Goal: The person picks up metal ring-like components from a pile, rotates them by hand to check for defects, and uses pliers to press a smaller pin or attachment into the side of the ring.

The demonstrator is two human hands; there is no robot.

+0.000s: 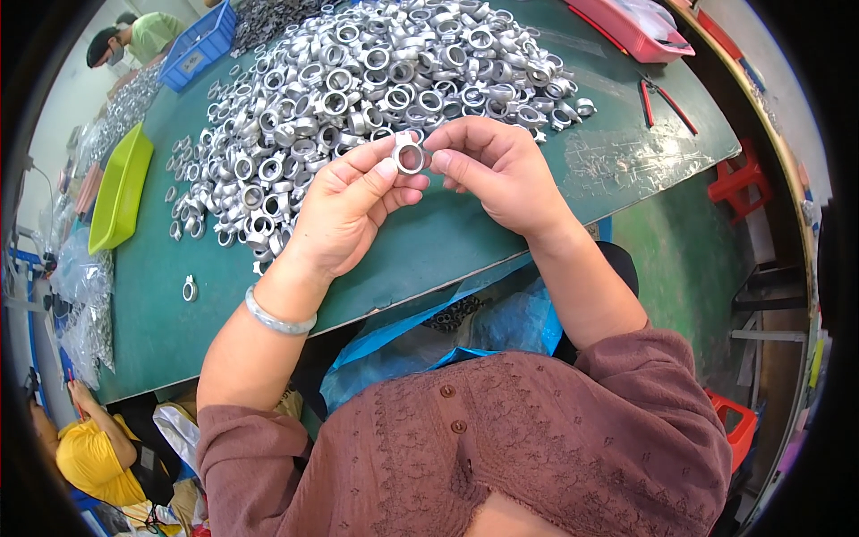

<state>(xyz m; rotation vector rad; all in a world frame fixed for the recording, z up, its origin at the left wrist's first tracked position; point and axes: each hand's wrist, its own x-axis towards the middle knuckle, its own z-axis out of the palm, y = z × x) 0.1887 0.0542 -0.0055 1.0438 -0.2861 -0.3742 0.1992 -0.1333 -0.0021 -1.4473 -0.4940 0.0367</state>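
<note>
Between the thumb and fingers of my left hand [344, 201] is a silver metal ring [409, 159] with a small lug on top. It is raised over the near part of the green table, its round opening turned toward me. My right hand [501, 170] comes in from the other side, thumb and index finger pinched right at the ring's edge. Whether those fingertips grip the ring or some tiny piece beside it, I cannot tell. Just beyond both hands spreads a big heap of similar silver rings [358, 76].
A lone ring [190, 288] lies on the green table [161, 340] at left, near a yellow-green tray [123, 190]. Farther back stands a blue crate [199, 45]. Red-handled pliers [667, 103] and a red tray [640, 31] are at right. A blue bag [385, 353] hangs below the front edge. Two other people work at left.
</note>
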